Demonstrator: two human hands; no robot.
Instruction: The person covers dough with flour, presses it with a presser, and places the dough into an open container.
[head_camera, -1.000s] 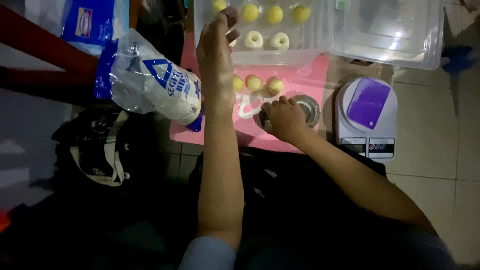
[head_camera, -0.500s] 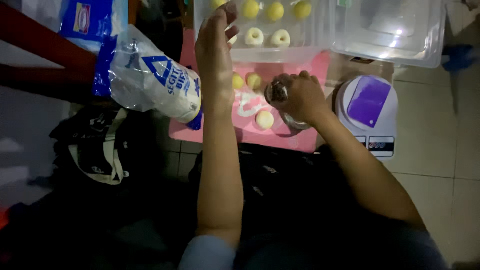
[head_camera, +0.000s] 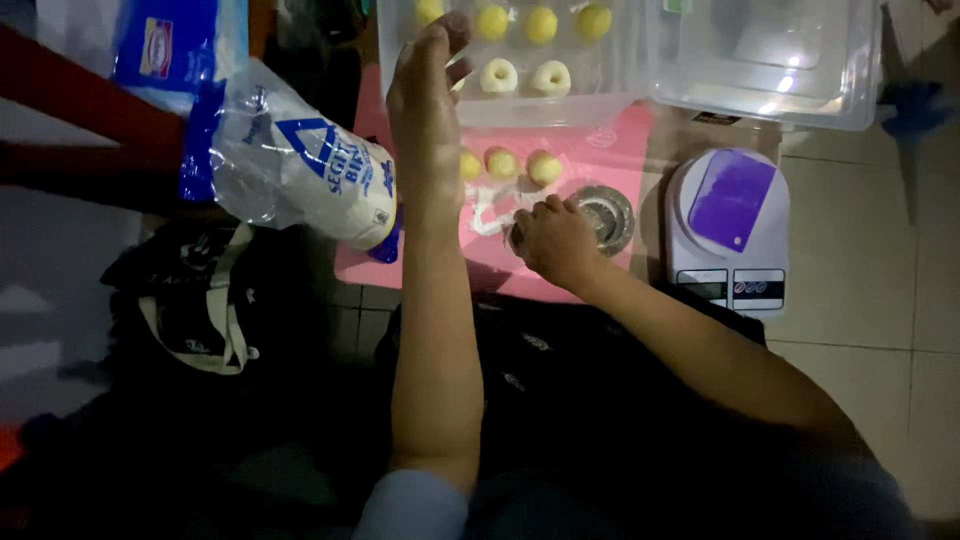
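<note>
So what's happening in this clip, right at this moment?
A person is working dough on a pink mat. The right hand presses down on the mat beside a round metal lid. The left hand is raised, open, near the clear container of yellow dough balls. A kitchen scale sits to the right.

Left hand (head_camera: 425, 95) raised open; right hand (head_camera: 555, 240) lowered, fingers curled.

Dim room — pale tiled floor (head_camera: 860, 350), a dark bag (head_camera: 190, 300).

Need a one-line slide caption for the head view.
Left hand raised by the dough-ball tub; right hand pressed on a pink mat beside a round metal cup.
</note>
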